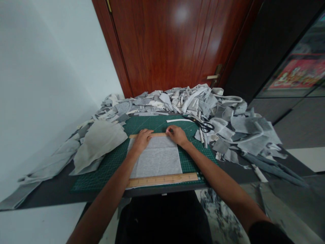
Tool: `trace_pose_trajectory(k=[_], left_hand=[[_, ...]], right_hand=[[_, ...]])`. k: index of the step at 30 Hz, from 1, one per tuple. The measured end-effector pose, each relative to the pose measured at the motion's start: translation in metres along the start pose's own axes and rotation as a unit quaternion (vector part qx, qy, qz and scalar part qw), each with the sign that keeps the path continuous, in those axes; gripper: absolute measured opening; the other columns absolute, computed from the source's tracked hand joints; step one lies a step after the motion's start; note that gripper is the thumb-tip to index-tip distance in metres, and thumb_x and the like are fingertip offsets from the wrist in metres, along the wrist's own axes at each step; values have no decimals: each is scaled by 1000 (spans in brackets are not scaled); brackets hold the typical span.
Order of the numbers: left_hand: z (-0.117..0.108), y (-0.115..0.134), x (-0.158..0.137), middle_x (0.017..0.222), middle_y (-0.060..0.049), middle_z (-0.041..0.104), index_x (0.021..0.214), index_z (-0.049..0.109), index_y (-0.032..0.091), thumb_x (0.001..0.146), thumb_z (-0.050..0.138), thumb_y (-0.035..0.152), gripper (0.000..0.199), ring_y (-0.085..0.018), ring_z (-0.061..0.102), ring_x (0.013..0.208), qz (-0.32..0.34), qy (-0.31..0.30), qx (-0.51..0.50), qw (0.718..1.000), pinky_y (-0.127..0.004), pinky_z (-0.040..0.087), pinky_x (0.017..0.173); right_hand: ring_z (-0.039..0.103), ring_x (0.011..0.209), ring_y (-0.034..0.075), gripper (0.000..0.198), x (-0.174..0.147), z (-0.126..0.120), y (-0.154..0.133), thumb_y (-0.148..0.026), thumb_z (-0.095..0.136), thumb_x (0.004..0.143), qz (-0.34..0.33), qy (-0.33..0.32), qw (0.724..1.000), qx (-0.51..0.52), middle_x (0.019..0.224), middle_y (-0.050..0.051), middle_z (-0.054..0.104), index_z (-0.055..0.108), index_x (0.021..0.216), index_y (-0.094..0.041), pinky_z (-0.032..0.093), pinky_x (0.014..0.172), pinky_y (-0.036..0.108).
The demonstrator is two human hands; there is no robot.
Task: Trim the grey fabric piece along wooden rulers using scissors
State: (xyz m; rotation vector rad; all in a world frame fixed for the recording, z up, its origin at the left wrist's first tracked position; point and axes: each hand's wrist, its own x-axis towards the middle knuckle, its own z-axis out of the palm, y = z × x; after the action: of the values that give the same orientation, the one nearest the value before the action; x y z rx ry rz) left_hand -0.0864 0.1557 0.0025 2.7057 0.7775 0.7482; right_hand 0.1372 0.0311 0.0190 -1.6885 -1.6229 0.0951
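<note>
A piece of grey fabric [159,157] lies flat on the green cutting mat [118,173]. Along its far edge runs a wooden ruler [158,135], and a wider wooden ruler [165,179] lies across its near edge. My left hand [143,139] rests on the left part of the far ruler, fingers stretched out and pressing down. At that ruler's right end, my right hand [177,135] has thumb and fingertips pinched together. A tiny pinkish spot shows at those fingertips, too small to name.
Black scissors [205,126] and a white strip [179,120] lie at the mat's far right. Grey fabric scraps [162,101] are heaped along the back and right. Larger cloth pieces [101,142] lie on the left. Behind the table stands a wooden door [162,44].
</note>
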Motion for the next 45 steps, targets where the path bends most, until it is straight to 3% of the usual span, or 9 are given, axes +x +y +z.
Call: trace_pose_trajectory(k=[11, 29, 45], left_hand=[[-8, 3, -4, 113, -8, 70, 121, 72, 22, 96, 56, 18, 30, -26, 59, 109, 26, -16, 9, 1000, -41, 48, 100], [-15, 10, -9, 109, -8, 67, 111, 76, 20, 94, 55, 13, 28, -24, 59, 108, 52, -42, 6, 998, -40, 49, 101], [-16, 17, -10, 108, -8, 69, 109, 75, 18, 94, 59, 12, 23, -23, 59, 106, 50, -49, 5, 998, -38, 47, 100]], right_hand=[[69, 80, 19, 10, -3, -11, 0, -22, 61, 95, 35, -36, 996, -78, 95, 6, 77, 71, 99, -23, 43, 69, 26], [69, 93, 17, 14, -7, -24, -19, -25, 58, 99, 39, -93, 984, -148, 108, 5, 76, 70, 105, -22, 44, 76, 23], [72, 98, 17, 13, 0, 5, -10, -14, 66, 93, -7, -60, 998, 11, 104, 3, 79, 76, 95, -21, 51, 92, 26]])
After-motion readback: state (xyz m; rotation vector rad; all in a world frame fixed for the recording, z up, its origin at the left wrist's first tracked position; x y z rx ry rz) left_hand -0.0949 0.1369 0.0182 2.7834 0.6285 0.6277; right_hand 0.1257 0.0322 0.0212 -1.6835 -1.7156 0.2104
